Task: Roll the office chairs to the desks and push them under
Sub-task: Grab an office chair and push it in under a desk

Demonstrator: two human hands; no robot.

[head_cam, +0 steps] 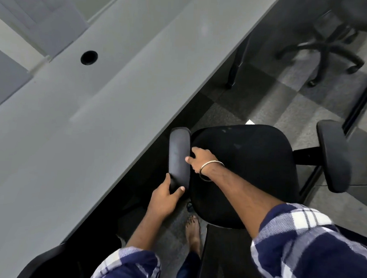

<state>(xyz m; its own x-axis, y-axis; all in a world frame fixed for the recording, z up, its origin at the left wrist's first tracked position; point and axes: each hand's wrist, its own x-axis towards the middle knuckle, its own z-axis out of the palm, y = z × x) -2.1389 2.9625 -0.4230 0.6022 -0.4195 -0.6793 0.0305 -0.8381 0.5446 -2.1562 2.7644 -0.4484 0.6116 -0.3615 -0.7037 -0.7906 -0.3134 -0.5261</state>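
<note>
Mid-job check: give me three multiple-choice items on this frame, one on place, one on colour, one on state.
1. The armrest that both hands grip lies:
A. beside the desk edge
B. on the desk
C. on the floor

2. The chair seat is:
A. red
B. black
C. white

3. The left hand:
A. hangs idle
B. presses the desk
C. grips the armrest end

Key: 1 A, armrest sits by the edge; 2 B, dark fabric; 3 C, thumb and fingers wrap it, right hand grips higher.

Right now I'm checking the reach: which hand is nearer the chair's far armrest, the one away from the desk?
Right. The right hand grips the inner edge of the near armrest, on the seat side; the left hand holds that armrest's rear end, farther from the far armrest.
</note>
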